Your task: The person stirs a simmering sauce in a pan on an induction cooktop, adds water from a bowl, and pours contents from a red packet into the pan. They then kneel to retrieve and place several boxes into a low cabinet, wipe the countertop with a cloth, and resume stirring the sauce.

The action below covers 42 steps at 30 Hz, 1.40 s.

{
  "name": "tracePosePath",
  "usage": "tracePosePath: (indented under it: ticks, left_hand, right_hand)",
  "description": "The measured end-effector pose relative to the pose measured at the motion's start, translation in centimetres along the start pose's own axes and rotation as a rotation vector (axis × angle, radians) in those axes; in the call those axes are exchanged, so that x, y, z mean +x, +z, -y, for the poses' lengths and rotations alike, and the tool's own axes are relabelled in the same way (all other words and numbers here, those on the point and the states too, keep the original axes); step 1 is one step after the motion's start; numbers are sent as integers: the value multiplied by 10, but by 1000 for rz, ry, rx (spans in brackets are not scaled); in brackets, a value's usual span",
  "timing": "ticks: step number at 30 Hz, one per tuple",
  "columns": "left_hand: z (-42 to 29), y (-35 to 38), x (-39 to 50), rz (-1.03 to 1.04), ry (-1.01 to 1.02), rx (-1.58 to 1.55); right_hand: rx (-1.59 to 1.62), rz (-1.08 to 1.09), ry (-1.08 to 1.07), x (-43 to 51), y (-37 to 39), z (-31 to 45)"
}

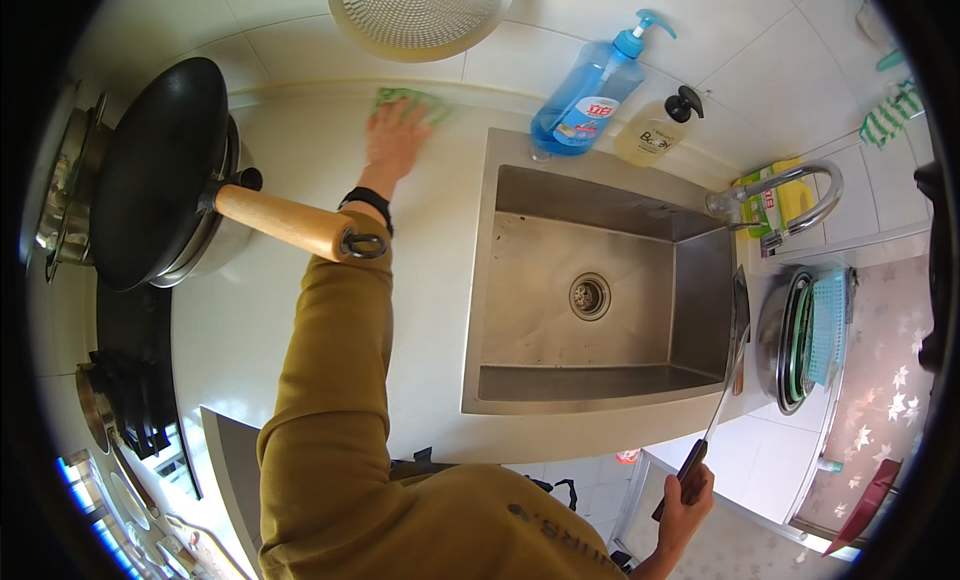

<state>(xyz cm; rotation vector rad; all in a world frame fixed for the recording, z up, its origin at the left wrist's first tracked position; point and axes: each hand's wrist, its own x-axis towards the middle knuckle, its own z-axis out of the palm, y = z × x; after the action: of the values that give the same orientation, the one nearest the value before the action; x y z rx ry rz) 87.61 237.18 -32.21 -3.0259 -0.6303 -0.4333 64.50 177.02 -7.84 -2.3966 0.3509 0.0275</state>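
My left hand [394,138] reaches to the back of the white countertop [427,280], its fingers pressed down on a green patterned cloth [411,103] beside the wall. Part of the cloth is hidden beneath the fingers. Low at the right, my right hand [686,494] grips the dark handle of a long-handled metal cooking utensil [724,403]. The utensil's thin shaft points up past the sink's right front corner. Its far end overlaps dark items by the sink, so its shape is unclear. Between the hands lies a stainless steel sink [480,280] with a round drain [589,296].
A black wok [157,175] rests on a pot at left, its wooden handle [281,220] jutting over my left forearm. Behind the sink stand a blue pump bottle [589,92] and a soap dispenser [652,133]. A chrome faucet [821,197] and stacked bowls [784,340] are at right.
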Motion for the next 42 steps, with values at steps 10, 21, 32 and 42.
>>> tracePosePath:
  ticks: [10,21,32,42]
  left_hand:
    - [126,-24,-146,-290,-220,53]
    - [-163,-85,-266,77,308,-207]
    - [-65,-175,-493,102,243,-515]
    - [207,-234,-583,94,-490,-291]
  right_hand:
    - [99,49,-100,14,2,-16]
    - [351,342,-408,48,-3,-41]
    - [226,654,-870,18,31,47]
    - [-15,720,-1183,-195,132,165]
